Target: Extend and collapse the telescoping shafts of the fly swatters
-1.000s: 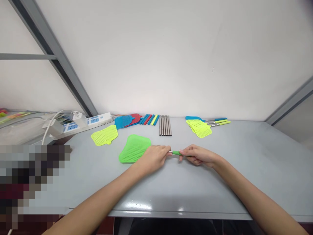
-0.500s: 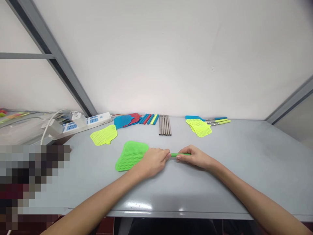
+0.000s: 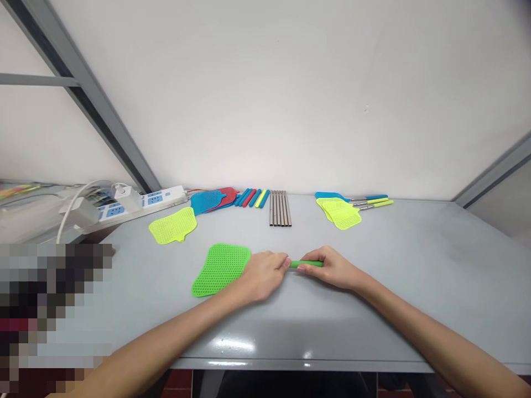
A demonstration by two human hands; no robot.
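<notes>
A green fly swatter [image 3: 224, 268] lies across the front middle of the table, its perforated head to the left and its green handle [image 3: 306, 264] to the right. My left hand [image 3: 267, 273] is closed around the part between head and handle, hiding it. The fingers of my right hand [image 3: 329, 267] pinch the green handle, whose far end goes into the palm. Behind the hands lie several metal tubes [image 3: 280, 209] side by side. Left of these are several coloured handle grips [image 3: 251, 198] in blue, red and yellow.
Loose swatter heads, a yellow one [image 3: 173, 225], a blue one [image 3: 206, 201] and a red one [image 3: 229, 195], lie at the back left. Swatters with handles [image 3: 346, 218] rest at the back right. A white power strip [image 3: 161, 198] with plugs and cables stands along the left edge.
The camera view has shifted slightly. Both hands keep their hold on the green swatter, and its head appears tilted a little differently, lower at the left.
</notes>
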